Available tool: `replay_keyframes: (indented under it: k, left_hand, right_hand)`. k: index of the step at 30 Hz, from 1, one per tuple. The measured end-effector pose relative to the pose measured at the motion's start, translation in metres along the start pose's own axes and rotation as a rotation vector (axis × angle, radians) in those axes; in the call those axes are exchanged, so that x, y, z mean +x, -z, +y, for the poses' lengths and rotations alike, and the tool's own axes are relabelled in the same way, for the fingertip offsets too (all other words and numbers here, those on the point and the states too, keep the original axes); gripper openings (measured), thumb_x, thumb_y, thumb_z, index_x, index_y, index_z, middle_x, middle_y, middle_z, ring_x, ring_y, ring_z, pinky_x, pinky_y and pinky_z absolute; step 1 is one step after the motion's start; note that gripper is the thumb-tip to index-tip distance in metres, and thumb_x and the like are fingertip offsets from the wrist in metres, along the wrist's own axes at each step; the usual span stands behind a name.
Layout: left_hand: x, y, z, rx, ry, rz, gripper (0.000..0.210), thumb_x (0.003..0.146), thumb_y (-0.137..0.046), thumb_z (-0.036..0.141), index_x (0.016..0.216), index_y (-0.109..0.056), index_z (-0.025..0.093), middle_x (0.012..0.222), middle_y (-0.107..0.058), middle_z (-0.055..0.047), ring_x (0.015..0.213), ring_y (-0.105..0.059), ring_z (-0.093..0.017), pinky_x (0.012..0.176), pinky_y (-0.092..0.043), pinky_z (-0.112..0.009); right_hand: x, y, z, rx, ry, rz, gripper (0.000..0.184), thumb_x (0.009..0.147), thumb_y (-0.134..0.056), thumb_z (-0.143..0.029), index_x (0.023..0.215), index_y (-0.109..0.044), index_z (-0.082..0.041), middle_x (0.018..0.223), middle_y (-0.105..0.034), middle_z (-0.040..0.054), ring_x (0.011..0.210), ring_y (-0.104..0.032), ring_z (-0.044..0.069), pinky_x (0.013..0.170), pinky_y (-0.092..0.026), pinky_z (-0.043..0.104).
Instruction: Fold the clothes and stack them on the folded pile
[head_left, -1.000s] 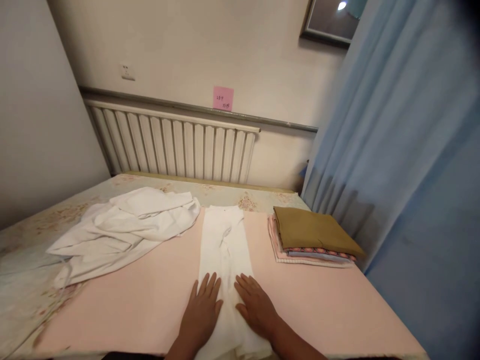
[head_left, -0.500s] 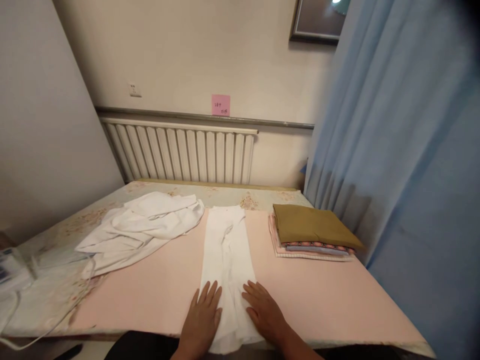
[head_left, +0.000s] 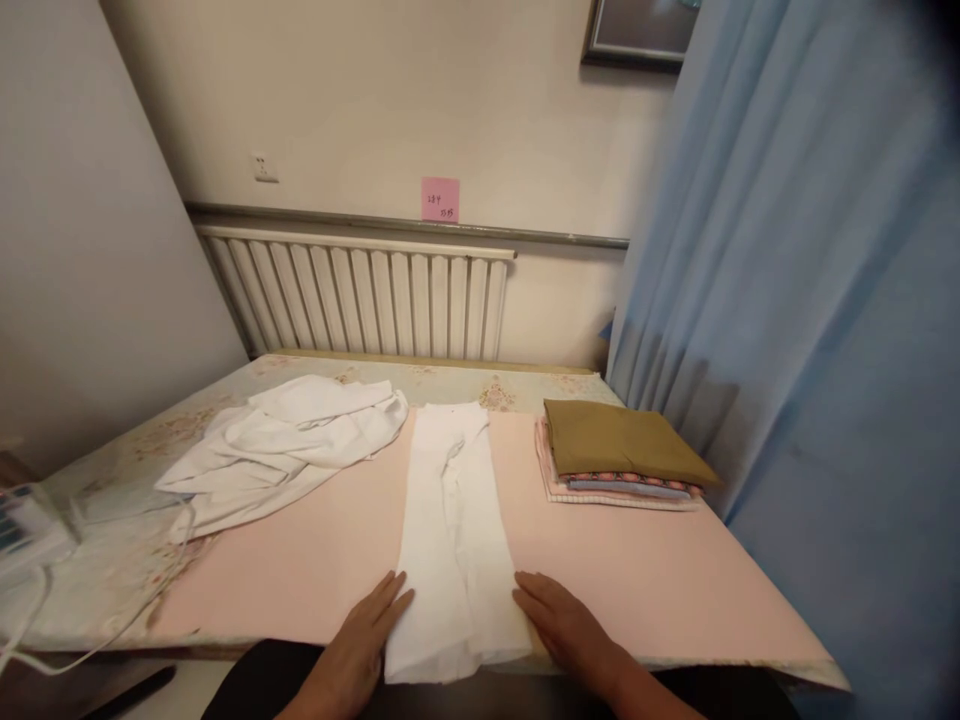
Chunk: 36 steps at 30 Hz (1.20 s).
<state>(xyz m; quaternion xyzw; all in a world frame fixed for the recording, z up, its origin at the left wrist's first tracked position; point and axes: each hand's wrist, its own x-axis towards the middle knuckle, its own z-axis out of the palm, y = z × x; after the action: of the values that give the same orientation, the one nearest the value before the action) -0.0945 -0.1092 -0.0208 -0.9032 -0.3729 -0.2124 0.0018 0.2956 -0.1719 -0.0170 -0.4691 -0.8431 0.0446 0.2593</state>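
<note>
A white garment (head_left: 450, 540), folded into a long narrow strip, lies on the pink sheet (head_left: 315, 560). Its near end hangs slightly over the bed's front edge, and creases run down its middle. At the strip's left edge rests my left hand (head_left: 364, 630), fingers stretched out, thumb side hidden. My right hand (head_left: 562, 620) lies along the right edge with its fingers extended, touching the cloth. Neither hand grips anything that I can see.
A crumpled white cloth (head_left: 292, 440) lies at the back left. On the right is a stack of folded fabrics with an olive one (head_left: 622, 440) on top. A white device (head_left: 34, 530) with a cable stands far left. A blue curtain (head_left: 795, 350) hangs on the right.
Both hands have moved outward, from lying on top of the white garment to its two side edges. The near end of the garment looks flatter and more spread.
</note>
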Motion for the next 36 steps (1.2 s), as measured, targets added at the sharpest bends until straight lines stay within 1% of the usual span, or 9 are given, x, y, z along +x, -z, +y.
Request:
replay_keyframes:
  k: [3, 6, 11, 15, 19, 22, 28, 33, 36]
  left_hand:
    - [0.001, 0.005, 0.001, 0.072, -0.053, -0.055, 0.081, 0.081, -0.035, -0.003, 0.150, -0.021, 0.038, 0.153, -0.036, 0.001, 0.140, -0.034, -0.023, 0.110, -0.040, -0.043]
    - [0.004, 0.007, 0.003, 0.106, -0.084, -0.072, 0.082, 0.080, -0.036, -0.002, 0.150, -0.019, 0.036, 0.154, -0.034, -0.001, 0.140, -0.034, -0.024, 0.110, -0.039, -0.044]
    - [0.005, 0.003, 0.002, 0.094, -0.106, -0.035, 0.074, 0.084, -0.043, 0.007, 0.150, -0.022, 0.034, 0.155, -0.033, -0.004, 0.140, -0.033, -0.027, 0.109, -0.040, -0.044]
    - [0.010, -0.002, -0.003, 0.087, -0.096, -0.007, 0.077, 0.081, -0.043, 0.004, 0.150, -0.025, 0.032, 0.154, -0.035, -0.006, 0.141, -0.032, -0.027, 0.109, -0.039, -0.044]
    - [0.027, -0.002, -0.010, 0.084, -0.111, -0.013, 0.075, 0.082, -0.044, 0.006, 0.150, -0.026, 0.031, 0.154, -0.034, -0.007, 0.141, -0.031, -0.028, 0.110, -0.037, -0.046]
    - [0.046, -0.001, -0.016, 0.094, -0.147, -0.025, 0.067, 0.086, -0.046, 0.011, 0.148, -0.030, 0.029, 0.154, -0.035, -0.007, 0.142, -0.030, -0.027, 0.111, -0.035, -0.046]
    - [0.077, -0.002, -0.023, 0.092, -0.206, -0.167, 0.053, 0.087, -0.050, 0.018, 0.139, -0.047, 0.031, 0.146, -0.048, -0.006, 0.138, -0.037, -0.025, 0.111, -0.034, -0.045]
    - [0.064, 0.005, -0.017, -0.005, -0.249, -0.189, 0.054, 0.089, -0.055, 0.029, 0.141, -0.043, 0.033, 0.145, -0.049, -0.006, 0.138, -0.037, -0.026, 0.113, -0.031, -0.046]
    - [0.046, 0.012, -0.006, -0.051, -0.291, -0.161, 0.056, 0.091, -0.052, 0.026, 0.144, -0.036, 0.036, 0.149, -0.044, -0.004, 0.140, -0.033, -0.025, 0.116, -0.024, -0.049]
  right_hand:
    - [0.013, -0.002, 0.000, -0.024, -0.023, -0.012, 0.044, 0.095, -0.046, -0.024, 0.137, -0.050, -0.034, 0.140, -0.053, 0.0010, 0.125, -0.054, 0.021, 0.104, -0.047, 0.039]
    - [0.027, -0.010, 0.003, -0.085, 0.002, 0.022, 0.041, 0.096, -0.045, -0.027, 0.136, -0.051, -0.031, 0.138, -0.054, 0.0026, 0.121, -0.057, 0.022, 0.100, -0.050, 0.039]
    - [0.038, -0.019, 0.011, -0.140, 0.059, 0.088, 0.035, 0.094, -0.046, -0.022, 0.125, -0.061, -0.028, 0.134, -0.058, 0.0079, 0.119, -0.058, 0.025, 0.095, -0.051, 0.043]
    - [0.043, -0.019, 0.013, -0.157, 0.105, 0.100, 0.037, 0.090, -0.049, -0.017, 0.124, -0.061, -0.025, 0.136, -0.055, 0.0118, 0.125, -0.052, 0.026, 0.100, -0.047, 0.049]
    - [0.051, -0.020, 0.016, -0.197, 0.182, 0.057, 0.042, 0.089, -0.046, -0.013, 0.130, -0.056, -0.021, 0.141, -0.051, 0.0122, 0.135, -0.041, 0.025, 0.108, -0.039, 0.052]
    - [0.061, -0.020, 0.020, -0.187, 0.216, 0.005, 0.044, 0.092, -0.046, -0.017, 0.135, -0.052, -0.018, 0.144, -0.048, 0.0129, 0.139, -0.034, 0.025, 0.112, -0.033, 0.051]
    - [0.079, -0.009, 0.016, -0.108, 0.229, -0.120, 0.044, 0.092, -0.049, -0.027, 0.135, -0.051, -0.018, 0.140, -0.052, 0.0130, 0.136, -0.040, 0.025, 0.114, -0.029, 0.051]
    - [0.067, 0.009, 0.005, -0.011, 0.171, -0.180, 0.043, 0.095, -0.048, -0.034, 0.136, -0.051, -0.022, 0.137, -0.055, 0.0105, 0.134, -0.043, 0.023, 0.115, -0.028, 0.047]
    - [0.048, 0.017, 0.002, 0.068, 0.169, -0.203, 0.042, 0.096, -0.047, -0.036, 0.136, -0.051, -0.023, 0.138, -0.055, 0.0102, 0.134, -0.043, 0.022, 0.116, -0.024, 0.047]
